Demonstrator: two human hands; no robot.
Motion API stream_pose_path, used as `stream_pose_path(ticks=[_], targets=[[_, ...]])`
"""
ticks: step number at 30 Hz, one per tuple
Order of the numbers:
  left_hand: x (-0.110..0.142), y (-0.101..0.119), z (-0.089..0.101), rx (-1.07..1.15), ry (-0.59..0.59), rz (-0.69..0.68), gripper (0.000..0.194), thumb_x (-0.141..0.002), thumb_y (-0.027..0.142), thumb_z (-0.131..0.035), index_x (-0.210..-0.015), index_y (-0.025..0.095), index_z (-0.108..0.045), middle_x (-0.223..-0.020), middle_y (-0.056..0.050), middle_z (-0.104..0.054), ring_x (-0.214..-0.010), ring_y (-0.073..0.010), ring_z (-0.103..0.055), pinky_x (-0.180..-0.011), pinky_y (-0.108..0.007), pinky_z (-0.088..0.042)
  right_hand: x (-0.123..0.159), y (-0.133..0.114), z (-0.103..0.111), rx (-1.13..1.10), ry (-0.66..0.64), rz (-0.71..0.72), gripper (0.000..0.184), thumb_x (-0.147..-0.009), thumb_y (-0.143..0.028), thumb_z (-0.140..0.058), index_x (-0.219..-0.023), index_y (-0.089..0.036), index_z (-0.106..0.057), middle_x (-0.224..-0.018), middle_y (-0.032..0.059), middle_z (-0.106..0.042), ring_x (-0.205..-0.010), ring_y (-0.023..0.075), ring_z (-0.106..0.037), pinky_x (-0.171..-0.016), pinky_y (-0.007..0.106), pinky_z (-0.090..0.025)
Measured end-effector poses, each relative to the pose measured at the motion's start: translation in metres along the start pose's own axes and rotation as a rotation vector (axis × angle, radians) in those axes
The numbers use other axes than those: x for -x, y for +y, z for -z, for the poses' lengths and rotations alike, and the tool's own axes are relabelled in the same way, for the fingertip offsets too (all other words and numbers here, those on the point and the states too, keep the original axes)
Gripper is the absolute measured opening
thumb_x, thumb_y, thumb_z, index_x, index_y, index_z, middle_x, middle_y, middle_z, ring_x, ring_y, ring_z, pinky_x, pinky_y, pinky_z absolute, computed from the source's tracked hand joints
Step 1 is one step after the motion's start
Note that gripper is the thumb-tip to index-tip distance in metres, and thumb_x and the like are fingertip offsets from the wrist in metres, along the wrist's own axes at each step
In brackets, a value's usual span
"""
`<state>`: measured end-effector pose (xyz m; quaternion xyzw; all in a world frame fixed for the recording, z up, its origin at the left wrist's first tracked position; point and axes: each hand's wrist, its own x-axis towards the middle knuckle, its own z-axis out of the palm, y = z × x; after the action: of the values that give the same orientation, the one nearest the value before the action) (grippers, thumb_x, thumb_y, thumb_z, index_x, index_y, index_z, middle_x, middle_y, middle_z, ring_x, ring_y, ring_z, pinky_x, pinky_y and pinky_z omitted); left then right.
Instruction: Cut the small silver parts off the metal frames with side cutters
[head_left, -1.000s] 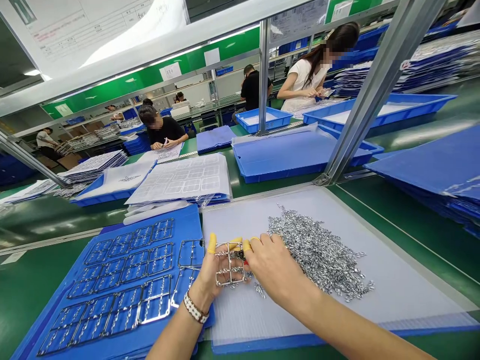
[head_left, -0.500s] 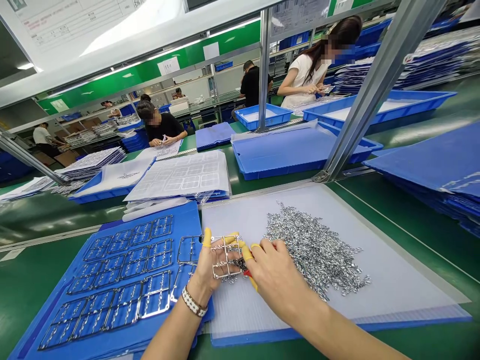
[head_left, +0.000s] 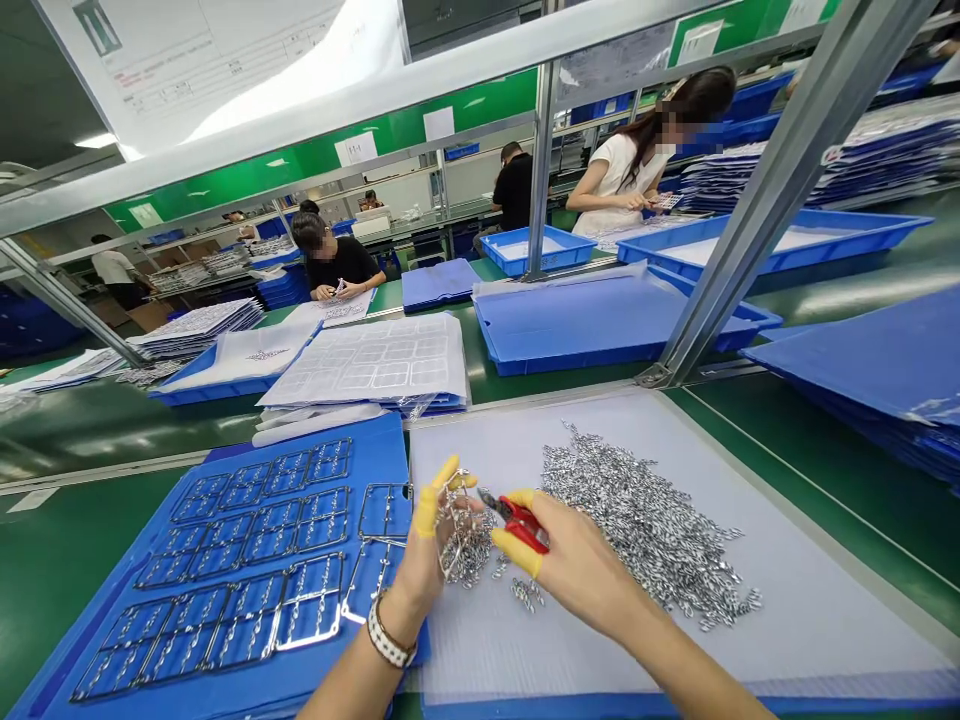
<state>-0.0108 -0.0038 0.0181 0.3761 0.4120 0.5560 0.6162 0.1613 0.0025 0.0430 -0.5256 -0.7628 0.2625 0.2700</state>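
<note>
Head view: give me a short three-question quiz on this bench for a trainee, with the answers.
1. Which hand holds the red-handled side cutters?
2. True or false: the pile of small metal parts lies on the white corrugated sheet.
3. What colour are the finger cots on the left hand, which holds the metal frame? A yellow, B blue, C white.

Key: 1. Right hand. 2. True. 3. A.

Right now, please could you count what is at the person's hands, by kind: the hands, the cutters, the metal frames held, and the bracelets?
Left hand, right hand: 2
Red-handled cutters: 1
Held metal frame: 1
Wrist bracelet: 1
Total: 5
</note>
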Motion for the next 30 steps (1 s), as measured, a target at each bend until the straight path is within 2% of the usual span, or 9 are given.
stream_pose_path(ticks=[3, 6, 11, 13, 15, 18, 21, 25, 30], targets=[[0.004, -0.009, -0.001, -0.422, -0.018, -0.285, 0.081, -0.075, 0.050, -0.065, -0.144, 0.023, -0.031, -0.132, -0.012, -0.050, -0.117, -0.0274, -0.048, -0.103, -0.043, -0.034, -0.011, 0.000, -0.013, -0.451, -0.020, -0.137, 0.025, -0.078, -0.042, -0.056, -0.090, -0.021, -0.059, -0.077, -0.0004, -0.064, -0.067, 0.0151, -0.057, -0.060, 0.028, -0.042], [0.008, -0.010, -0.003, -0.662, -0.033, -0.435, 0.096, -0.062, 0.038, -0.079, -0.143, 0.022, -0.031, -0.133, -0.015, -0.048, -0.124, -0.0321, -0.041, -0.109, -0.049, -0.024, -0.021, 0.001, -0.027, -0.649, 0.032, -0.146, 0.025, -0.073, -0.039, -0.060, -0.089, -0.020, -0.058, -0.082, 0.0008, -0.065, -0.072, 0.0154, -0.059, -0.064, 0.028, -0.045], [0.011, 0.004, -0.008, -0.438, 0.020, -0.476, 0.087, -0.053, 0.025, -0.085, -0.133, 0.024, -0.049, -0.145, -0.011, -0.036, -0.140, -0.0317, -0.016, -0.115, -0.041, -0.009, -0.024, 0.002, -0.026, -0.622, 0.111, -0.067, 0.020, -0.076, -0.032, -0.055, -0.092, -0.020, -0.056, -0.082, 0.0019, -0.065, -0.073, 0.0164, -0.061, -0.068, 0.030, -0.049], [0.009, 0.007, -0.006, -0.287, 0.075, -0.412, 0.085, -0.058, 0.026, -0.082, -0.135, 0.028, -0.046, -0.153, -0.005, -0.024, -0.142, -0.0276, -0.009, -0.115, -0.036, -0.008, -0.021, 0.000, -0.025, -0.514, 0.199, -0.001, 0.020, -0.079, -0.029, -0.054, -0.096, -0.020, -0.055, -0.084, 0.0031, -0.065, -0.073, 0.0164, -0.061, -0.068, 0.031, -0.049], [0.004, 0.004, -0.002, -0.103, 0.110, -0.245, 0.076, -0.072, 0.037, -0.072, -0.139, 0.035, -0.038, -0.155, 0.000, -0.019, -0.140, -0.0258, -0.017, -0.114, -0.037, -0.015, -0.018, -0.003, -0.031, -0.350, 0.297, 0.137, 0.019, -0.081, -0.021, -0.050, -0.098, -0.020, -0.056, -0.085, 0.0040, -0.065, -0.073, 0.0164, -0.059, -0.068, 0.031, -0.049], [-0.005, -0.005, 0.003, 0.213, 0.099, 0.008, 0.067, -0.081, 0.053, -0.055, -0.142, 0.039, -0.030, -0.151, -0.002, -0.029, -0.130, -0.0266, -0.039, -0.107, -0.043, -0.031, -0.012, -0.011, -0.050, -0.128, 0.385, 0.385, 0.024, -0.080, -0.008, -0.043, -0.097, -0.019, -0.056, -0.084, 0.0050, -0.062, -0.076, 0.0173, -0.057, -0.069, 0.031, -0.046], [-0.009, -0.008, 0.003, 0.415, 0.068, 0.047, 0.070, -0.078, 0.053, -0.058, -0.141, 0.033, -0.034, -0.138, -0.008, -0.047, -0.119, -0.0270, -0.050, -0.101, -0.044, -0.037, -0.006, -0.022, -0.071, 0.068, 0.424, 0.521, 0.028, -0.079, -0.003, -0.039, -0.097, -0.016, -0.055, -0.084, 0.0070, -0.062, -0.078, 0.0191, -0.055, -0.071, 0.035, -0.044], [-0.010, 0.001, -0.003, 0.579, 0.060, 0.129, 0.060, -0.079, 0.044, -0.060, -0.135, 0.030, -0.044, -0.117, -0.008, -0.062, -0.110, -0.0264, -0.057, -0.097, -0.045, -0.041, 0.003, -0.034, -0.076, 0.278, 0.416, 0.596, 0.030, -0.079, -0.006, -0.042, -0.103, -0.015, -0.055, -0.086, 0.0084, -0.062, -0.080, 0.0218, -0.053, -0.072, 0.038, -0.042], [-0.014, 0.007, 0.000, 0.651, 0.109, 0.175, 0.043, -0.083, 0.041, -0.054, -0.119, 0.019, -0.060, -0.109, -0.010, -0.065, -0.103, -0.0250, -0.060, -0.094, -0.040, -0.043, 0.005, -0.029, -0.048, 0.340, 0.339, 0.483, 0.031, -0.080, -0.021, -0.054, -0.111, -0.016, -0.052, -0.099, 0.0115, -0.061, -0.090, 0.0253, -0.054, -0.080, 0.041, -0.041]])
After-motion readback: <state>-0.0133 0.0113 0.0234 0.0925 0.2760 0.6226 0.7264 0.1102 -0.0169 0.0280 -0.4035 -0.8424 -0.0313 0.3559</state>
